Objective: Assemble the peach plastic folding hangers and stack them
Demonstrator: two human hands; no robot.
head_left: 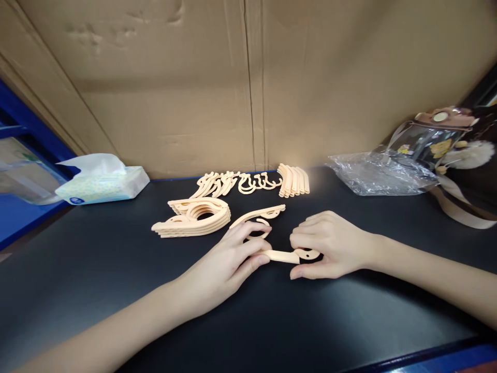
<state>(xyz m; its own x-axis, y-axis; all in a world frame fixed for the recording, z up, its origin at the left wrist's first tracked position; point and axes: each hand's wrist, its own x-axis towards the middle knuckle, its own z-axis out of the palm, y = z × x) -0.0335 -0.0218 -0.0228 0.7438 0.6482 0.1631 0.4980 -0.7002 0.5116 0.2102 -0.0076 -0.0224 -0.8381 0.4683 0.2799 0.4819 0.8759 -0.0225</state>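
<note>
- Beyond the left hand [236, 255]: peach stack [194, 224].
- Between both hands: peach strip [285, 256], pinched by left thumb and fingers; right hand [330, 243] curled about its holed end, grip unclear; may slip if the pinch loosens.
- By left fingertips: hook [263, 221]; a shift could knock it.

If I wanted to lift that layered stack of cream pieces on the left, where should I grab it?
I'd probably grip the stack at its rounded right end, coming from above: thumb in the opening, fingers around the outer curve. It lies flat in several layers, so squeezing that bend sideways should hold them together; the left tip is narrower.
</note>
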